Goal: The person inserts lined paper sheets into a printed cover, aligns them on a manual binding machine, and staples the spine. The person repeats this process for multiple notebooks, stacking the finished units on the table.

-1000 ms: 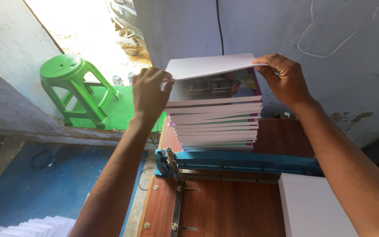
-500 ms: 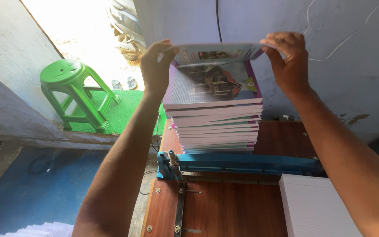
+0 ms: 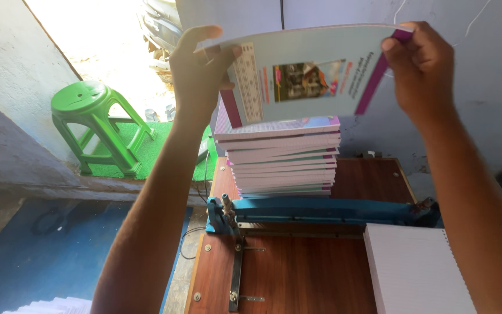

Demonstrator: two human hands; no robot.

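1. Hands first: the left hand (image 3: 201,70), upper centre of the frame, pinches the left edge of a thin printed booklet (image 3: 312,72), thumb on the near face and the other digits behind; the right hand (image 3: 416,67), upper right, grasps its right edge by the purple spine strip.
2. Booklet: lifted clear and tilted up toward the camera, so its pale cover with a small photo and a printed grid faces the viewer. It hangs above the stack, apart from it.
3. Stack of booklets (image 3: 283,160): roughly 12 or more alike, piled at the centre on the far end of a brown wooden bench (image 3: 297,273), just behind a blue paper-cutter bar (image 3: 326,209).
4. Lower right: a block of white sheets (image 3: 416,270) lies on the bench, untouched.
5. Left of the frame: a green plastic stool (image 3: 97,125) stands on a green mat by the bright doorway.
6. Step in hand, as I judge it: 1 copy has been taken off the top and is being looked over or carried off.
7. Next move likely calls for keeping both edges level so the limp cover does not buckle, and clearing the cutter bar on the way down.
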